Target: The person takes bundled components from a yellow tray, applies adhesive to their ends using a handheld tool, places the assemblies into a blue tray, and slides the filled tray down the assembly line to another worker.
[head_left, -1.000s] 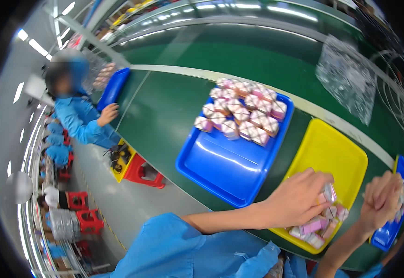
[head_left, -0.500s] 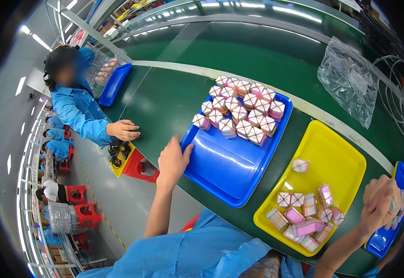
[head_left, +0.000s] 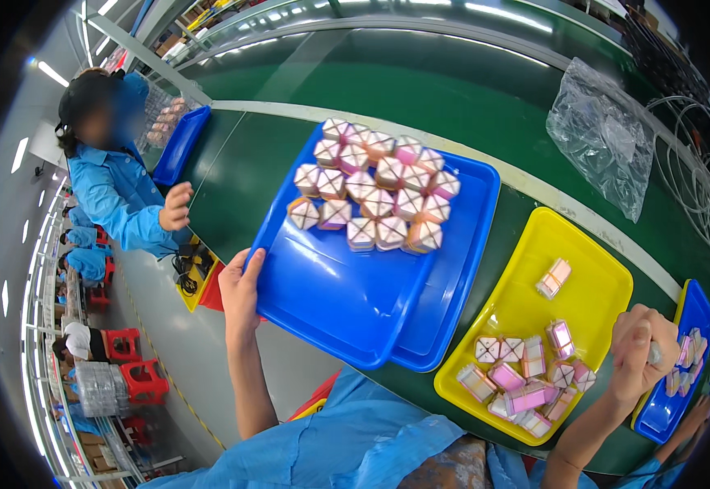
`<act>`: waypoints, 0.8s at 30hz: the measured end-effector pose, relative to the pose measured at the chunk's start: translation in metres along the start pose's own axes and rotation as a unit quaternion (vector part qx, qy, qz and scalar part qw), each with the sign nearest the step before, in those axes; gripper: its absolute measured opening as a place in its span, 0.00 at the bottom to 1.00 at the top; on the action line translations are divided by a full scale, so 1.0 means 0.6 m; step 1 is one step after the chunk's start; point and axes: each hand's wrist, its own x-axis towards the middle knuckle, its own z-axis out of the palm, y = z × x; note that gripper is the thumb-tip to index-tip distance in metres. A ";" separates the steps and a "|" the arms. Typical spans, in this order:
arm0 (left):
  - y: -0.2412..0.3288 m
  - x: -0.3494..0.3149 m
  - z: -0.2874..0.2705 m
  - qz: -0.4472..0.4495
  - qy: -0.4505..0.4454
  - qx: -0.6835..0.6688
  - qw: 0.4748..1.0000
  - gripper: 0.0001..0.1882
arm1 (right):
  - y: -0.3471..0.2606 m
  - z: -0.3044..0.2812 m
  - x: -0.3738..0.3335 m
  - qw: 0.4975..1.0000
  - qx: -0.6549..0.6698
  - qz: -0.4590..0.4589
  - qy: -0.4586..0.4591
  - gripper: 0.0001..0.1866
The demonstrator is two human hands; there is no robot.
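My left hand [head_left: 242,295] grips the left rim of the upper blue tray [head_left: 347,301], thumb on top. Several small white-and-pink banded bundles [head_left: 376,204], their tops marked with dark crosses, sit packed at that tray's far end. Under it, a second blue tray [head_left: 463,277] sticks out to the right. My right hand [head_left: 645,349] is closed into a fist past the right side of the yellow tray [head_left: 591,273]; a bit of something pale grey shows at its fingers. Several similar bundles [head_left: 526,395] lie loose at the yellow tray's near end, and a single bundle [head_left: 554,278] lies farther up.
To the right stands a smaller blue tray [head_left: 671,399] holding bundles, with another person's hand [head_left: 701,411] near it. A co-worker in blue [head_left: 119,191] reaches over the green table from the left, beside another blue tray [head_left: 182,145]. Clear plastic bag [head_left: 599,134] lies at far right.
The upper blue tray, with its bundles, has shifted left in my left hand, uncovering the lower tray. A bundle blurred over the yellow tray now lies at rest. The co-worker's hand has drawn back left.
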 end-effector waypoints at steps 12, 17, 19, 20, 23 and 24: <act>-0.121 0.099 -0.164 -0.043 0.076 -0.157 0.984 0.15 | 0.011 0.016 0.006 0.999 -0.005 0.024 -0.020 0.17; -0.191 0.165 -0.238 -0.023 0.100 -0.084 0.991 0.17 | 0.014 0.016 0.004 0.999 -0.025 0.014 -0.013 0.14; -0.175 0.181 -0.243 -0.031 0.091 -0.073 0.993 0.18 | 0.017 0.014 0.003 0.999 -0.050 0.012 -0.017 0.12; -0.169 0.193 -0.268 -0.027 0.080 -0.086 0.993 0.18 | 0.018 0.013 0.007 0.997 -0.073 -0.009 -0.003 0.12; -0.155 0.231 -0.282 -0.084 0.078 -0.147 0.982 0.21 | 0.020 0.009 0.022 0.998 -0.069 0.004 0.006 0.14; -0.176 0.265 -0.343 -0.082 0.069 -0.148 0.983 0.23 | 0.017 0.002 0.026 0.998 -0.054 0.005 0.010 0.15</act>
